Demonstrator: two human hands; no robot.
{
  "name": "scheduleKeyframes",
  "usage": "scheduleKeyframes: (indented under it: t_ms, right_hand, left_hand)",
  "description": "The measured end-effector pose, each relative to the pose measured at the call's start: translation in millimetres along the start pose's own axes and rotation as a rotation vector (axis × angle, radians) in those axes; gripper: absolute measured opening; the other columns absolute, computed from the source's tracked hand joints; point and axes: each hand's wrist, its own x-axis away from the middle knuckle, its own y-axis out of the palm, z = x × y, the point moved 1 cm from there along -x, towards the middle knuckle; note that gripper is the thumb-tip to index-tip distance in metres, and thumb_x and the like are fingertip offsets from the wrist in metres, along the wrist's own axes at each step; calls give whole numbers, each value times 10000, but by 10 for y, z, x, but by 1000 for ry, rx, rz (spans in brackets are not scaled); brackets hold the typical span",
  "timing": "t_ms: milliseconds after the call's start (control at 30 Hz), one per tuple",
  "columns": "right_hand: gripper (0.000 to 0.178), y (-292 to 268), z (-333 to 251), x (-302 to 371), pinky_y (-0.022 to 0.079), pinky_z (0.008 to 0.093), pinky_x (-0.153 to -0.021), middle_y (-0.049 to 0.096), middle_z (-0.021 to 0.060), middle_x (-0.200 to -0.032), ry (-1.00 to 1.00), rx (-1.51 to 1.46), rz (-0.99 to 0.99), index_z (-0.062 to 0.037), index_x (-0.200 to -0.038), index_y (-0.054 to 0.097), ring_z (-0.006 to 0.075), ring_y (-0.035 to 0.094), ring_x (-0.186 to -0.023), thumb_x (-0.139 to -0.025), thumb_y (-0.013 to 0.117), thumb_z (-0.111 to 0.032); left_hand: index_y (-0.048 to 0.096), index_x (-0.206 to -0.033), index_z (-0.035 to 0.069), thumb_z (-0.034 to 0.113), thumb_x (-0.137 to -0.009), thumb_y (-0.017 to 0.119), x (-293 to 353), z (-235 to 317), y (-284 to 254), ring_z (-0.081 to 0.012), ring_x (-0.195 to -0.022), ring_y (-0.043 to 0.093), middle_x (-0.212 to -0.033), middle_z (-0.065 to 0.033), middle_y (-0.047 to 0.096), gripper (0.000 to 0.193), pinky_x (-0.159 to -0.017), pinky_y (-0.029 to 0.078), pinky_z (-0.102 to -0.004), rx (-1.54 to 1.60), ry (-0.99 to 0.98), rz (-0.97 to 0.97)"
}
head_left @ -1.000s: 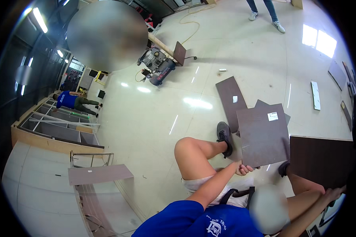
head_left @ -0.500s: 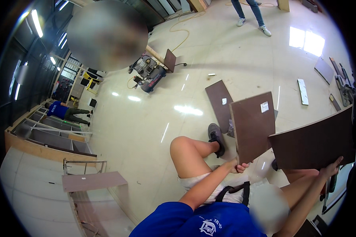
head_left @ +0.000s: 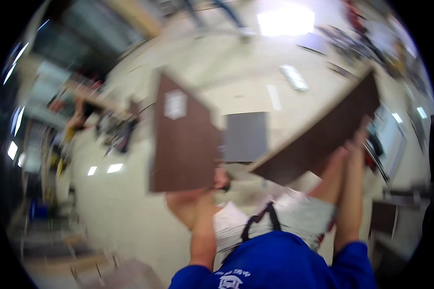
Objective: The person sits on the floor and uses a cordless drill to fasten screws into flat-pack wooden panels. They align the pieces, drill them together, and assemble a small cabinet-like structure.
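My left hand (head_left: 221, 179) grips the lower right edge of a brown board (head_left: 183, 149), held raised in front of me. A white label (head_left: 175, 104) is stuck near its top. With my right hand (head_left: 358, 136) I hold a second brown board (head_left: 325, 137) by its right-hand side. This one slants, its low corner pointing toward the middle between my knees. The two boards are apart. Between them a grey panel (head_left: 246, 137) lies on the floor. Motion blur smears the fingers of both hands.
A machine like an air compressor (head_left: 116, 130) stands on the floor at left. Farther off lie a white strip (head_left: 294, 78) and scattered tools (head_left: 345, 43). Another person's legs (head_left: 229, 14) show at the top. Dark boards (head_left: 384, 217) are at lower right.
My view has swung to the right, blurring the scene. The left board has turned and moved away from the right board. The right board now slants more steeply. Both hands keep their holds.
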Motion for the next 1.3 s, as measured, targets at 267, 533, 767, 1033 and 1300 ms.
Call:
scheduleKeyframes:
  t_ms: [267, 533, 767, 1033, 1300]
  right_hand:
    - [582, 73, 150, 114, 491, 399, -1020, 592, 126, -1307, -4, -137, -228, -22, -1354, 493, 258, 578, -1198, -1009, 548, -487]
    - [680, 199, 254, 215, 435, 494, -1094, 548, 113, -1413, -31, -266, 103, -80, -1429, 484, 329, 525, -1294, -990, 486, -600]
    - [295, 501, 1275, -74, 612, 301, -749, 701, 32, -1071, 123, -646, 226, -98, -1135, 652, 173, 685, -926, -988, 629, -353]
    - [239, 15, 2560, -61, 578, 209, -575, 670, -6, -766, 409, -659, 299, -126, -900, 668, 120, 650, -630, -990, 629, -345]
    - [397, -768, 3382, 186, 553, 357, -893, 684, 48, -1141, 604, -472, 40, -94, -1208, 608, 214, 664, -1042, -1026, 509, -433]
  left_hand:
    - [511, -1142, 67, 446, -1040, 483, -303, 780, 101, -266, -871, 662, -948, -123, 632, 394, -790, 527, -415, -390, 96, -616]
    - [490, -1095, 69, 432, -1007, 568, 190, 639, 105, -187, -691, 587, -787, -67, 551, 381, -601, 482, -303, -509, 627, 145]
    - [449, -1149, 62, 413, -994, 580, 709, 398, 740, -221, -843, 563, -968, -78, 568, 405, -746, 474, -332, -800, 716, 323]
    - [423, -1468, 83, 591, -850, 718, 650, 899, 288, -237, -1259, 513, -1380, -66, 542, 853, -1069, 420, -385, -1177, 701, 156]
    - [485, -1345, -14, 438, -817, 824, 333, 437, 576, -224, -1169, 576, -1289, -94, 599, 773, -1007, 469, -371, -1153, 500, 340]
